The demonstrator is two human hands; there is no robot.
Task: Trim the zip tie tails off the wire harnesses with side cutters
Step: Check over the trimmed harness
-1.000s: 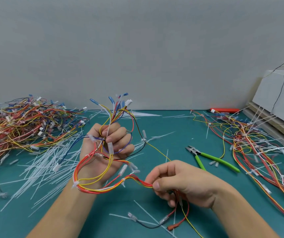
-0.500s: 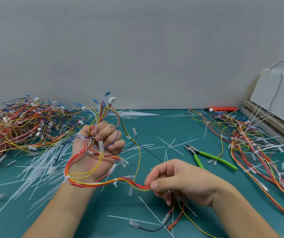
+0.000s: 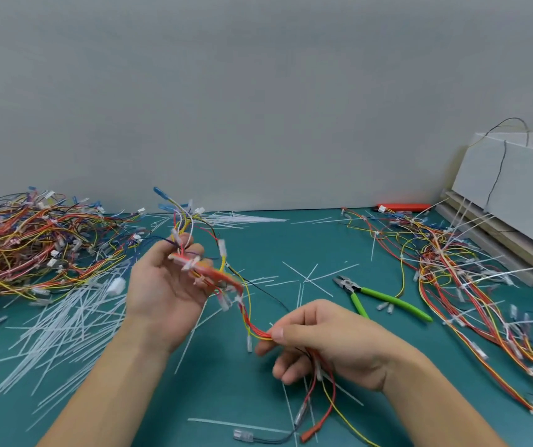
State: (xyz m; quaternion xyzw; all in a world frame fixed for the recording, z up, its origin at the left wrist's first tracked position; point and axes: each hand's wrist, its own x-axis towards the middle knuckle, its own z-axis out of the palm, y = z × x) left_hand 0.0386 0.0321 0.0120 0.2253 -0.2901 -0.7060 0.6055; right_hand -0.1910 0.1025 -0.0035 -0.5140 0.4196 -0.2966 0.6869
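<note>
Teal bench mat [image 3: 291, 246] against a plain grey wall, seen L to R: a heap of wire harnesses [image 3: 33, 243] at far left, w/ a spread of white cut zip tie tails [image 3: 65, 314] just in front of it. Centre-left, the left hand [image 3: 165, 291] is raised palm-up, fingers curled loosely round the upper part of one harness [image 3: 226, 285], which is motion-blurred; connector ends fan up above the fingertips toward the wall. Harness long axis runs diagonally, high at the left hand, down and right to the right hand [image 3: 320, 343], whose thumb and forefinger pinch the red-yellow bundle while the loose ends trail toward the near edge. Side cutters [image 3: 384, 298], green handles, lie on the mat right of both hands, untouched, nose pointing left and away, handles toward the right. A second spread of harnesses [image 3: 468, 285], many ties still w/ long tails, lies at far right below stacked white boards [image 3: 513, 188]. Judgement: the step looks like checking this harness for uncut tails; best done by feeding it hand to hand, keeping it taut, turning each tie head up, then cutting flush w/o nicking insulation. Whether any tail remains on it can't be told through the blur.
</note>
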